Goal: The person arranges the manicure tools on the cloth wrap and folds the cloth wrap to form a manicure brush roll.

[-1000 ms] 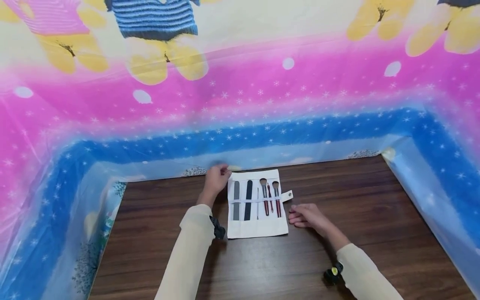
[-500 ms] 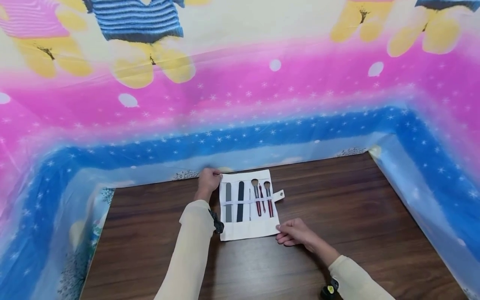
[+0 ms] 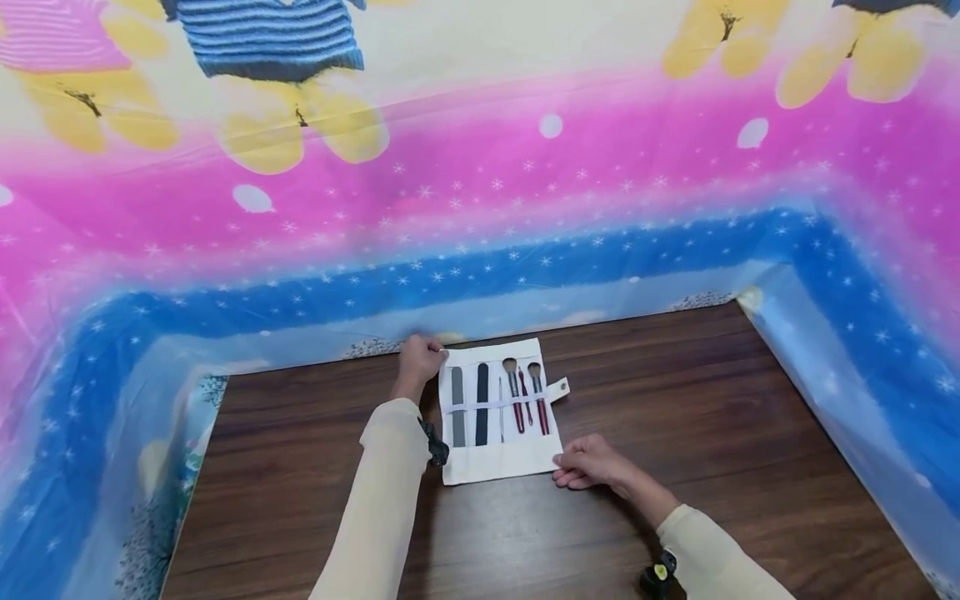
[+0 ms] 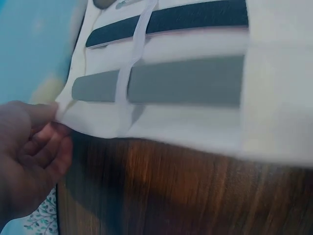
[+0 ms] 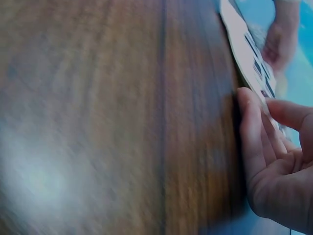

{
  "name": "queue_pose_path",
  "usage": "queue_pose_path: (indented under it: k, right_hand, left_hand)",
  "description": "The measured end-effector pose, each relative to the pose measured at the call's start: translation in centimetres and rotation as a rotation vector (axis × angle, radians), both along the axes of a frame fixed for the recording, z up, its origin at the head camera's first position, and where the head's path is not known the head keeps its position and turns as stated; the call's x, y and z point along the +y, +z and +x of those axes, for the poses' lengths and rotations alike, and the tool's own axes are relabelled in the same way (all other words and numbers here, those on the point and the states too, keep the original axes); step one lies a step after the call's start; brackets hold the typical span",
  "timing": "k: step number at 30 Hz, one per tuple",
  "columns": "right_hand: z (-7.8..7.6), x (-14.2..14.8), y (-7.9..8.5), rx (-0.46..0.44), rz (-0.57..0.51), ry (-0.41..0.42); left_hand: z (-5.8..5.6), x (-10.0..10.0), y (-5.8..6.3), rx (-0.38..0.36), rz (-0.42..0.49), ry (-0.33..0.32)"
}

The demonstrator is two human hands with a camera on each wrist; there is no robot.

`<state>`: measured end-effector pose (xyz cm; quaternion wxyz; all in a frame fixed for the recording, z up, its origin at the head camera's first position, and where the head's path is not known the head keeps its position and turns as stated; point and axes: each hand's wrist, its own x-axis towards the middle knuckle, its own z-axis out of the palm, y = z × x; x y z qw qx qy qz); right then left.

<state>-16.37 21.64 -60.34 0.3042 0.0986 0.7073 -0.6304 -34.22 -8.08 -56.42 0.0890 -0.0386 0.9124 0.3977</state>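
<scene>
A white fabric tool roll (image 3: 498,464) lies unfolded at the far part of the table. Under its elastic band sit a grey nail file (image 3: 457,383), a black nail file (image 3: 482,383), a thin metal tool (image 3: 502,417), two brushes (image 3: 513,379) with dark red handles and a slim red tool (image 3: 525,392) between them. My left hand (image 3: 420,360) pinches the roll's far left corner between thumb and fingers, as the left wrist view shows. At the near right corner, my right hand (image 3: 592,462) pinches the fabric, with the thumb above and fingers beneath.
The dark wooden table (image 3: 720,400) extends around the roll. A snap tab (image 3: 558,389) sticks out from the roll's right side. A printed pink and blue sheet (image 3: 480,208) rises behind the table and along both sides.
My right hand has come from beside the roll's right edge down to its near right corner and taken hold of it. The left hand has gripped the far left corner.
</scene>
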Motion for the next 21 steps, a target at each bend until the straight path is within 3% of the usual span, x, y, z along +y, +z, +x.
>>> queue_pose_path:
  k: [3,7,12,16,21]
  right_hand:
    - [-0.7,1.4,0.2,0.008,0.013,0.016]
    - [-2.3,4.1,0.2,0.035,0.05,-0.032]
    - [-4.9,5.8,0.6,0.114,0.135,-0.123]
    - [-6.9,6.0,0.8,0.181,0.256,-0.174]
    - [-9.2,5.3,0.7,0.235,0.345,-0.186]
  left_hand:
    - [0.8,-1.1,0.2,-0.054,0.02,-0.028]
    - [2.8,-2.8,-0.1,-0.226,0.175,-0.013]
    - [7.1,-4.0,-1.2,-0.398,0.356,0.046]
    - [10.9,-4.0,-1.7,-0.46,0.42,0.034]
    - [14.7,-3.7,-2.2,-0.511,0.506,-0.011]
